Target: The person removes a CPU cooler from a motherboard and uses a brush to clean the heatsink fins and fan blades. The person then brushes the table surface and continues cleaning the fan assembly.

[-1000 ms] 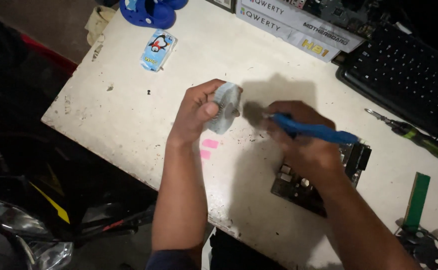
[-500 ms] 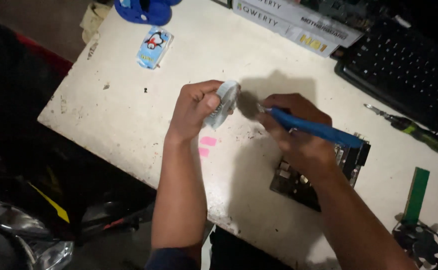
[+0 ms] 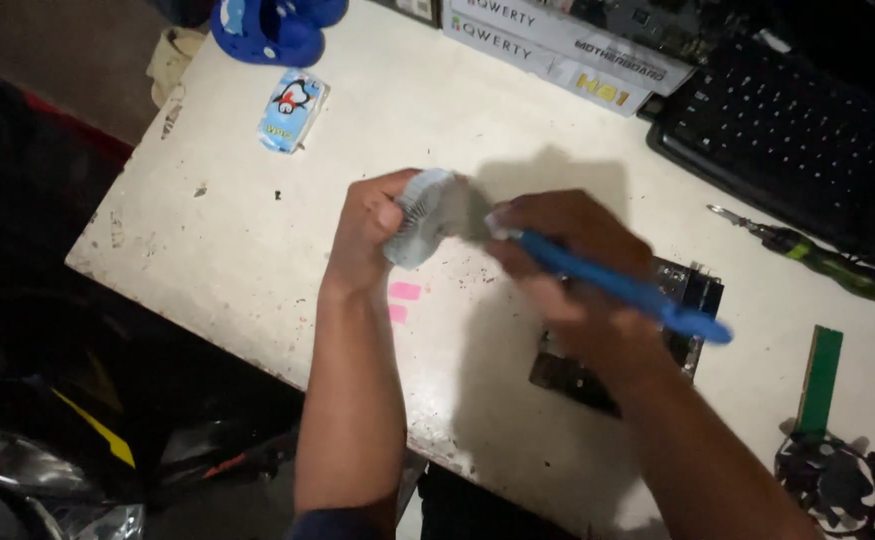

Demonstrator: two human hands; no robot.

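My left hand (image 3: 373, 225) grips a small round finned metal heatsink (image 3: 424, 215), held just above the white table (image 3: 218, 200). My right hand (image 3: 570, 262) holds a blue-handled brush (image 3: 623, 287), its head pressed against the heatsink's right side. The brush tip is blurred and partly hidden by my fingers. Under my right wrist lies a dark circuit board (image 3: 693, 290), mostly covered by the arm.
A black keyboard (image 3: 788, 135) and a long white box (image 3: 558, 45) lie at the back. A green-handled screwdriver (image 3: 818, 258) rests on the right, a green strip (image 3: 820, 378) and a black fan (image 3: 838, 480) near the corner. A small light-blue packet (image 3: 292, 110) and two pink marks (image 3: 404, 292) sit left.
Both hands stay together at the heatsink; the brush has shifted slightly along it and the heatsink is turned a little in my left hand.
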